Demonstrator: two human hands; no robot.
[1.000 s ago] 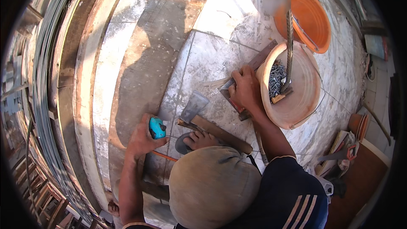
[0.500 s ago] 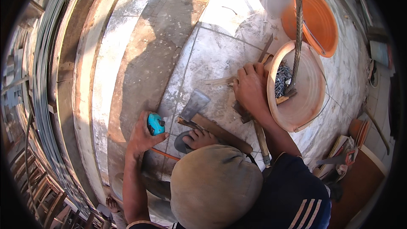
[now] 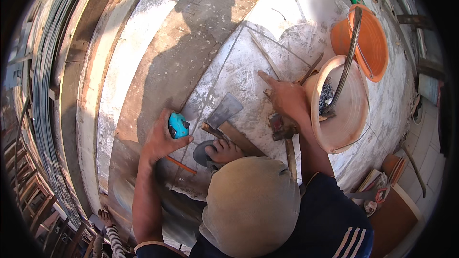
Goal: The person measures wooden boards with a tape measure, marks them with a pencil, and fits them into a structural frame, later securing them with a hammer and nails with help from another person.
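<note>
My left hand (image 3: 160, 138) is wrapped round a turquoise tape measure (image 3: 178, 125). An orange pencil (image 3: 180, 165) lies just below that hand. My right hand (image 3: 290, 99) is low over the tiled floor, left of the pale bucket (image 3: 354, 136), with its index finger stretched out and its thumb apart. A thin wooden strip (image 3: 264, 53) runs up from beside its fingers; whether they touch it I cannot tell. Under the right wrist lies a hammer (image 3: 283, 128), its handle pointing toward me. Nails (image 3: 326, 91) and a curved rubbery strip (image 3: 351, 52) are in the pale bucket.
A grey flat blade (image 3: 224, 110) and a wooden board (image 3: 239, 138) lie between the hands, by a sandalled foot (image 3: 224, 153). An orange bucket (image 3: 377, 43) stands behind the pale one. Long planks (image 3: 91, 91) and metal rods (image 3: 40, 91) line the left. Another person's hand (image 3: 105, 217) shows lower left.
My right hand has moved off the pale bucket's side and stretched out its index finger. The thin strip has swung from lying crosswise to pointing away. The left hand still holds the tape measure.
</note>
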